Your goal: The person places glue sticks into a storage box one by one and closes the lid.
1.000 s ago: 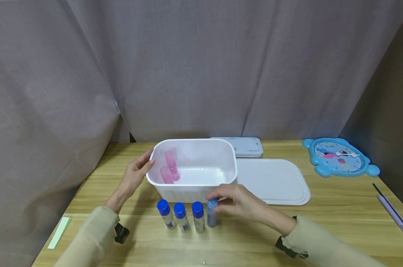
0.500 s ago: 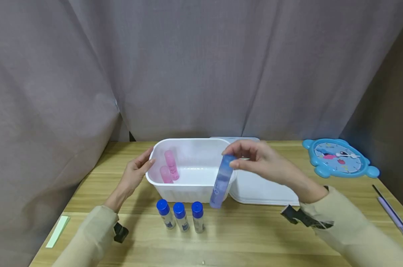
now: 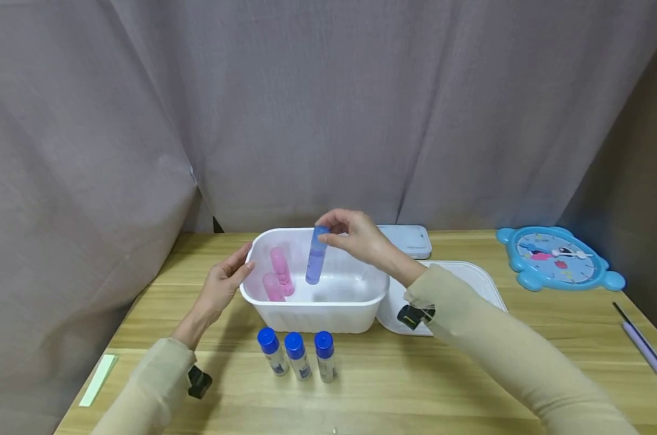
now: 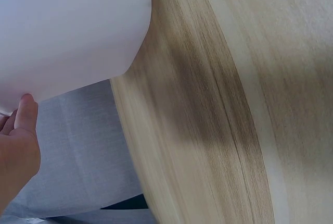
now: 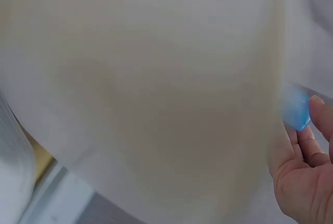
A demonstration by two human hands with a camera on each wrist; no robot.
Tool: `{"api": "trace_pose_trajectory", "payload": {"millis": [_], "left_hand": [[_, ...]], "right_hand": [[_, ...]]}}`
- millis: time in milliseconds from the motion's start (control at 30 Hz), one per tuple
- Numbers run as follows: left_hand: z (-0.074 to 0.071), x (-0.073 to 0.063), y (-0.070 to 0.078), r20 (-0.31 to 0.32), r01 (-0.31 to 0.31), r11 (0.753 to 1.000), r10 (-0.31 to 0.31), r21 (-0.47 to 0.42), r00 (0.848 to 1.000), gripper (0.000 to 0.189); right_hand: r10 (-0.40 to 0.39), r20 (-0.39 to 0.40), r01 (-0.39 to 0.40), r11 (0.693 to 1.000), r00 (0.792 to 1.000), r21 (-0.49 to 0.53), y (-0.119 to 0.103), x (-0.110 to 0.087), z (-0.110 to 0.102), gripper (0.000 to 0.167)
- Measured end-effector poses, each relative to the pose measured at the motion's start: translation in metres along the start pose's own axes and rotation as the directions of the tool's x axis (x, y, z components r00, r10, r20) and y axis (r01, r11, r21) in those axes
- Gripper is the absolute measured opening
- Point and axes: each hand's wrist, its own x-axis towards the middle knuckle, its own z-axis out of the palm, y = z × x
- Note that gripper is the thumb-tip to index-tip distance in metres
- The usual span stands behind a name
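In the head view my right hand [image 3: 355,237] pinches the capped top of a slim, see-through blue bottle [image 3: 315,261]. The bottle hangs nearly upright over the inside of a white plastic box [image 3: 312,315]. Its blue top [image 5: 296,110] shows beside the thumb in the right wrist view. My left hand [image 3: 222,284] grips the box's left end at the rim; in the left wrist view its fingers [image 4: 27,113] meet the outer wall. Two pink bottles [image 3: 281,270] lean inside the box at the left. Several clear bottles with blue caps [image 3: 294,355] stand in front of it.
The white lid [image 3: 467,275] lies right of the box, partly under my right forearm. Behind it sits a flat pale case [image 3: 407,240]. A blue toy clock [image 3: 559,258], a purple pen-like stick [image 3: 646,350] and a pale green strip [image 3: 98,379] lie near the table's sides.
My right hand has lifted the blue bottle from the row on the table and carried it up and left over the box. The left hand has stayed on the box.
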Motion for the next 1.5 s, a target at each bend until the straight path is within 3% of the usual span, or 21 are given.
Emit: {"api": "trace_pose_trajectory", "payload": {"millis": [167, 400, 800, 1033, 1200, 1300, 1400, 1500], "left_hand": [[0.002, 0.0, 0.0, 0.001, -0.005, 1.0, 0.005, -0.01, 1.0, 0.051], [0.003, 0.0, 0.001, 0.003, -0.003, 1.0, 0.003, -0.01, 1.0, 0.051], [0.002, -0.001, 0.001, -0.001, 0.001, 1.0, -0.001, -0.01, 1.0, 0.051], [0.002, -0.002, -0.001, 0.0, 0.012, 1.0, -0.012, -0.003, 1.0, 0.05], [0.002, -0.002, -0.002, 0.002, 0.013, 1.0, -0.013, -0.004, 1.0, 0.05], [0.002, -0.001, -0.001, 0.003, 0.012, 1.0, -0.012, -0.004, 1.0, 0.051], [0.001, -0.001, -0.001, 0.0, 0.01, 1.0, -0.01, -0.003, 1.0, 0.051], [0.001, -0.001, 0.0, -0.002, 0.004, 1.0, -0.004, -0.005, 1.0, 0.051]], "right_hand": [[0.043, 0.023, -0.041, 0.998, 0.999, -0.048, 0.017, 0.014, 0.022, 0.021], [0.057, 0.049, -0.052, 0.994, 0.997, -0.1, 0.028, 0.02, 0.036, 0.021], [0.035, 0.106, -0.016, 0.985, 0.994, -0.17, 0.033, 0.026, 0.043, 0.024], [0.064, 0.159, -0.043, 0.99, 0.985, -0.132, 0.028, 0.02, 0.038, 0.035], [0.017, 0.124, -0.005, 0.995, 0.992, -0.098, 0.013, 0.005, 0.024, 0.034], [-0.038, 0.134, 0.04, 0.999, 0.99, -0.017, -0.001, -0.014, 0.016, 0.028], [-0.081, 0.213, 0.061, 0.994, 0.974, 0.096, -0.01, -0.039, 0.011, 0.025], [-0.099, 0.334, 0.032, 0.979, 0.937, 0.201, -0.01, -0.063, 0.012, 0.025]]}}
